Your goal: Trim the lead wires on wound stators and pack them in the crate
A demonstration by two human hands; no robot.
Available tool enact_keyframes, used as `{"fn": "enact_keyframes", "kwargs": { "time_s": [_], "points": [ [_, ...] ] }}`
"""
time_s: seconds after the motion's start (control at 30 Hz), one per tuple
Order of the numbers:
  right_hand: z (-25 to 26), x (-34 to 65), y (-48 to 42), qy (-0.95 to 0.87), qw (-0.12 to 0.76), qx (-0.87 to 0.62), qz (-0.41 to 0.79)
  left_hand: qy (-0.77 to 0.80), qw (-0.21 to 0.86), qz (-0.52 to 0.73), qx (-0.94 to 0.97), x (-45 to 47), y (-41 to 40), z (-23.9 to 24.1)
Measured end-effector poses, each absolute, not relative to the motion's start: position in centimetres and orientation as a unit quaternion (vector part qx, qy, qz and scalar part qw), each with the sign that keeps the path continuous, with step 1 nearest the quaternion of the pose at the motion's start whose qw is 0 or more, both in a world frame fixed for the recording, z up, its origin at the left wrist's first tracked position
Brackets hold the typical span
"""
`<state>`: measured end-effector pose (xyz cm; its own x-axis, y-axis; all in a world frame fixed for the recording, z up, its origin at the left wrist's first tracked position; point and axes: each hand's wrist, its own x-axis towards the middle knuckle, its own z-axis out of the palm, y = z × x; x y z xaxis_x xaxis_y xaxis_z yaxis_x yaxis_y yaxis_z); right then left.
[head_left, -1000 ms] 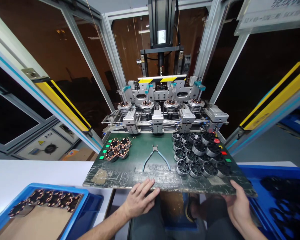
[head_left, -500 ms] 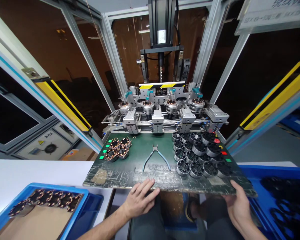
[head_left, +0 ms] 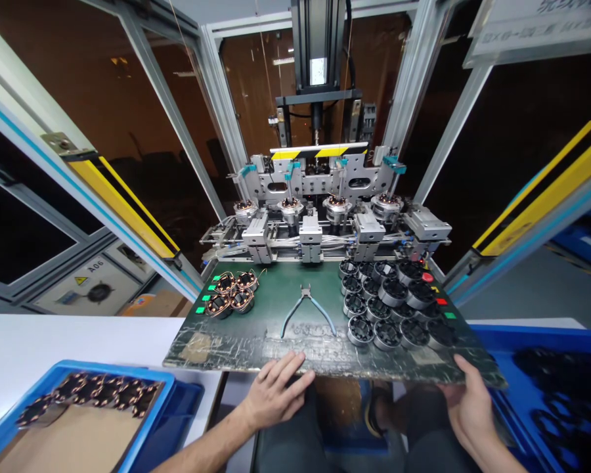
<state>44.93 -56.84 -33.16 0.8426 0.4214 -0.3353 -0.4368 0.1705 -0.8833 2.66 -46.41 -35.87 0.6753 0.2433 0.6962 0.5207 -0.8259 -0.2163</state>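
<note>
My left hand lies with fingers stretched out at the front edge of the green work table, above my thigh, holding nothing. At the right front corner, my right hand clasps the table edge, thumb on top and fingers partly hidden below. Diagonal cutters with blue handles lie spread in the middle of the table. Several copper-wound stators stand on the left. Several unwound black stators, some stacked, are grouped on the right.
Behind the table is a winding machine with stators on its several spindles and a striped bar above. Yellow light-curtain posts flank it. A blue bin of wound stators stands left; another blue bin holds black parts right.
The machine's striped bar and the plate with teal clamps have risen above the spindles. Both my hands, the cutters and the stators on the table have stayed put.
</note>
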Motion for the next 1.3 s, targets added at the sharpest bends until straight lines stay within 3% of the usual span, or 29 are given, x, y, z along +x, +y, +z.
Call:
{"fn": "enact_keyframes", "kwargs": {
  "time_s": [1.3],
  "points": [
    [-33.53,45.21,-56.99,0.014,0.761,-0.581,0.289,-0.210,0.190,-0.348,-0.894,2.55,-46.38,-36.15]
  ]
}}
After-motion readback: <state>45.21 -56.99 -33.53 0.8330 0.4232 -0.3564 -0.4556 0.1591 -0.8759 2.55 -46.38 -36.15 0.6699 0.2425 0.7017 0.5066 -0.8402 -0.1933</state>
